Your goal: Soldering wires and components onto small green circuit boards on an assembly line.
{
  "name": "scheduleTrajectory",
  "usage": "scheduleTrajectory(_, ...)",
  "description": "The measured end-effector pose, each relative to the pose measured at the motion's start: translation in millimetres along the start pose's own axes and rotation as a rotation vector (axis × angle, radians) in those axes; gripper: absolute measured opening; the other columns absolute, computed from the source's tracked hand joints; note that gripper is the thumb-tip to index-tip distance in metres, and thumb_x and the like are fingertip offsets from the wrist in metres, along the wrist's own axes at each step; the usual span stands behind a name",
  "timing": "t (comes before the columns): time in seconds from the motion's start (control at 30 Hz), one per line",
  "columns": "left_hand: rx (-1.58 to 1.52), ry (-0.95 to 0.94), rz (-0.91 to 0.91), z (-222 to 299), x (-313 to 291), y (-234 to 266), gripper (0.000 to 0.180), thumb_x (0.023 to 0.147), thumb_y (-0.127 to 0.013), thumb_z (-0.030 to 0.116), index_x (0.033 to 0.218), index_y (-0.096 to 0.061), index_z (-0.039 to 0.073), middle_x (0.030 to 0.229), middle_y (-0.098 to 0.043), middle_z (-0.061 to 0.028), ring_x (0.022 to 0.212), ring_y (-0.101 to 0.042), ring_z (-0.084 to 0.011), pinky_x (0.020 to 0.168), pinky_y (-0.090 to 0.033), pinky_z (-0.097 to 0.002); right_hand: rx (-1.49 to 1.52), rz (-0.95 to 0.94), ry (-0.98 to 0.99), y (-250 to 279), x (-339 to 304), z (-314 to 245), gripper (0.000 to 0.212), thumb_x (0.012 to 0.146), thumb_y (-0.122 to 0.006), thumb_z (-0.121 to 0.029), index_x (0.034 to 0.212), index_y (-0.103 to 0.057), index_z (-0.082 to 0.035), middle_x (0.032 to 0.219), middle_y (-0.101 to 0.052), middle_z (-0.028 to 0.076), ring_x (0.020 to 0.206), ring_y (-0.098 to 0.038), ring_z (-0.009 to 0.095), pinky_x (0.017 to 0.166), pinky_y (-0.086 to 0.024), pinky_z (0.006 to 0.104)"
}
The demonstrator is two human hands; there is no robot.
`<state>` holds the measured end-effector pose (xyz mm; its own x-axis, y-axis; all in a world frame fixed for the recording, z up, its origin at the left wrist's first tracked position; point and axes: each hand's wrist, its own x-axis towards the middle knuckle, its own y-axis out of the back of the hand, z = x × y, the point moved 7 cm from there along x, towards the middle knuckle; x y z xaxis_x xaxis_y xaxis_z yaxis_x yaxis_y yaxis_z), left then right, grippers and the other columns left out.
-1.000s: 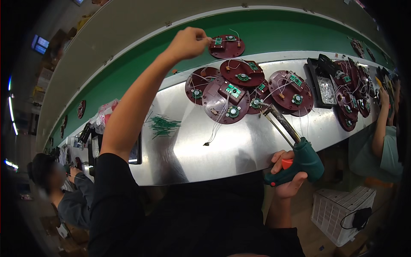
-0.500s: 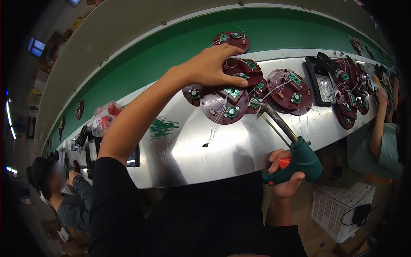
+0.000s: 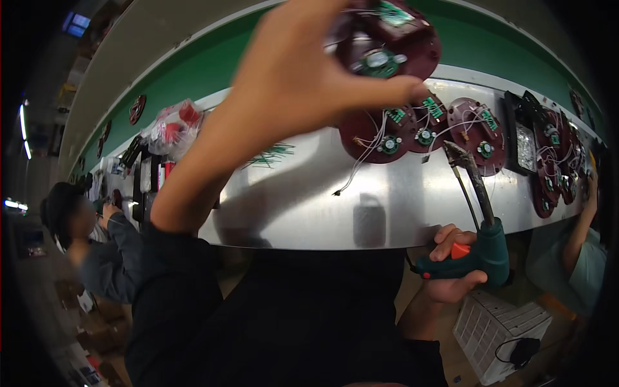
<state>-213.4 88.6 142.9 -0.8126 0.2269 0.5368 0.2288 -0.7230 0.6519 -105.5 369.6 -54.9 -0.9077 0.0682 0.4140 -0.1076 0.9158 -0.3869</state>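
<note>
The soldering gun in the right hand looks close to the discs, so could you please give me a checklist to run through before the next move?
1. Right hand around the soldering gun: ok, it holds the handle.
2. Trigger released: cannot tell; the finger's pressure does not show.
3. Metal tip clear of the discs lying on the bench: cannot tell; they overlap in the picture, and depth is unclear.
4. Left hand holding the raised disc: ok, though its fingertips are out of view.
5. Green strands away from the tip: ok, they lie well to its left.
</note>
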Motion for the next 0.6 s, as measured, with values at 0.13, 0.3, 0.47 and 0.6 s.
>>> scheduleTrajectory(0.13, 0.230, 0.151, -0.240, 56.1, -82.7, 28.7, 0.099, 0.065, -0.104, 0.042, 0.148, -0.062, 0.005, 0.139, -0.067, -0.0174, 0.130, -0.067, -0.0337, 0.106, -0.058, -0.0439, -0.005, -0.041, -0.031, 1.5, 3.0, -4.7, 0.079, 0.106, -0.044, -0.077, 0.119, -0.060, -0.001, 0.072, -0.055, 0.002, 0.067, -0.054, 0.013, 0.082, -0.041, 0.0359)
scheduleTrajectory(0.3, 0.166, 0.443, -0.403, 32.3, -175.5, -3.4, 0.090, 0.070, -0.099, 0.034, 0.146, -0.060, 0.007, 0.140, -0.056, -0.0208, 0.133, -0.053, -0.0421, 0.113, -0.045, -0.0507, 0.018, -0.145, -0.031, -14.0, 7.8, -10.6, 0.079, 0.106, -0.045, -0.076, 0.120, -0.059, 0.001, 0.074, -0.056, 0.003, 0.067, -0.055, 0.014, 0.082, -0.042, 0.0363)
scheduleTrajectory(0.47, 0.293, 0.464, -0.364, 24.1, -217.0, -22.2, 0.085, 0.071, -0.099, 0.034, 0.143, -0.062, 0.009, 0.144, -0.052, -0.0216, 0.134, -0.049, -0.0454, 0.112, -0.045, -0.0535, 0.018, -0.204, -0.043, -26.8, 5.9, -5.7, 0.079, 0.107, -0.044, -0.075, 0.121, -0.058, 0.001, 0.075, -0.057, 0.003, 0.067, -0.055, 0.014, 0.082, -0.042, 0.0362)
scheduleTrajectory(0.6, 0.338, 0.440, -0.293, 20.6, -219.2, -23.0, 0.090, 0.074, -0.096, 0.045, 0.148, -0.059, 0.011, 0.143, -0.052, -0.0215, 0.131, -0.051, -0.0439, 0.109, -0.045, -0.0527, 0.030, -0.217, -0.074, -36.2, 4.2, -1.2, 0.079, 0.107, -0.043, -0.074, 0.123, -0.058, 0.002, 0.076, -0.058, 0.004, 0.068, -0.056, 0.014, 0.083, -0.043, 0.0364)
